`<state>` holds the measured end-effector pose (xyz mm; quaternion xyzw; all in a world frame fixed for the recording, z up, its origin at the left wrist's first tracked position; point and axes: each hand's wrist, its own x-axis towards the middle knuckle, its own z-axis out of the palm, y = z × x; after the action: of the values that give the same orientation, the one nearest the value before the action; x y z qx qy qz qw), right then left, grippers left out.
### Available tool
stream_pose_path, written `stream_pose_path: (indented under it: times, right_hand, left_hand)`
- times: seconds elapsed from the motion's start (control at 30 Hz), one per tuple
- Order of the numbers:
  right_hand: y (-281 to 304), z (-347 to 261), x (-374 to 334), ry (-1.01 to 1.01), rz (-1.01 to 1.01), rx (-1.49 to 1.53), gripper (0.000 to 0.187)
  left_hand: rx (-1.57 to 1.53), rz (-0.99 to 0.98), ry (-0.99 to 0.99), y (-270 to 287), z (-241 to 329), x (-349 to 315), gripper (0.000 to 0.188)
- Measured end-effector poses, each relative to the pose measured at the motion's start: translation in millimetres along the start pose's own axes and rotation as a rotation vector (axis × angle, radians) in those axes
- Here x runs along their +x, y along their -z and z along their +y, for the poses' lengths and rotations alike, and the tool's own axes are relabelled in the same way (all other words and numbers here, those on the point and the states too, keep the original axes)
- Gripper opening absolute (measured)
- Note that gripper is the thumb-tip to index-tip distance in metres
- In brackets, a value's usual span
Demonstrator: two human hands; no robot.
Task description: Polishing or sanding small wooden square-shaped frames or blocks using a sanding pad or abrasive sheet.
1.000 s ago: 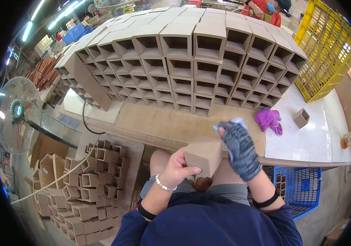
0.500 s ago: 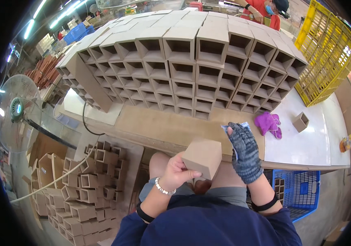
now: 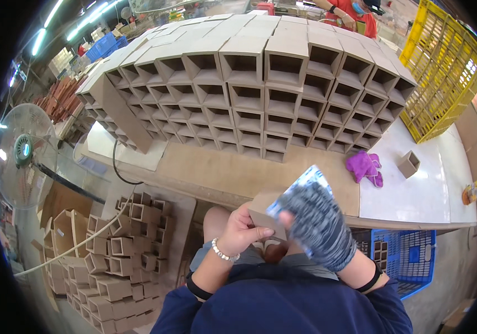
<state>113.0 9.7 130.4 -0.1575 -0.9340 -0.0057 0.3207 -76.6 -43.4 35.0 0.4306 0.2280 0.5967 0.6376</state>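
My left hand [image 3: 239, 229], bare and with a beaded bracelet at the wrist, grips a small grey-brown box [image 3: 262, 214] above my lap, thumb on the near side. In my right hand [image 3: 322, 228], which wears a grey fingerless knit glove, is a thin blue-and-white sheet [image 3: 308, 179]. The glove and sheet are blurred, and they overlap the box's right side, hiding much of it. Whether the sheet touches the box I cannot tell. Beyond my hands, a stack of similar open-ended boxes [image 3: 247, 96] stands on the table [image 3: 227, 170].
A purple cloth [image 3: 364, 166], a single box [image 3: 409, 164] and a small bottle [image 3: 473, 192] are on the right. A yellow crate [image 3: 443, 72] stands behind them. Below are a blue basket [image 3: 411, 259] and piled boxes [image 3: 119, 278]; a fan [image 3: 24, 150] is left. Another person [image 3: 350, 19] works across.
My right hand has swung left and toward me, carrying the sheet over the box. The left hand and box have barely moved; the person across has shifted slightly.
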Motion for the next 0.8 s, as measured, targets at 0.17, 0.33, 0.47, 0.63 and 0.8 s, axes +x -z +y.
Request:
stream_pose_path:
  times: [0.17, 0.33, 0.47, 0.63, 0.8]
  right_hand:
    - [-25, 41, -15, -0.342, 0.013, 0.102, 0.035]
    - [-28, 53, -41, -0.413, 0.115, -0.019, 0.052]
    - [-32, 52, -43, -0.439, 0.117, 0.079, 0.058]
    - [-22, 48, -54, -0.485, 0.149, 0.118, 0.057]
    - [-6, 25, -42, -0.401, 0.318, 0.262, 0.033]
  left_hand:
    - [-0.407, -0.042, -0.049, -7, 2, 3, 0.053]
    - [-0.555, -0.019, -0.055, -5, 2, 4, 0.066]
    - [-0.676, -0.053, -0.111, 2, 3, 2, 0.067]
    - [-0.644, -0.066, -0.151, 3, 18, -2, 0.045]
    - [-0.871, -0.17, -0.134, 5, 1, 5, 0.042]
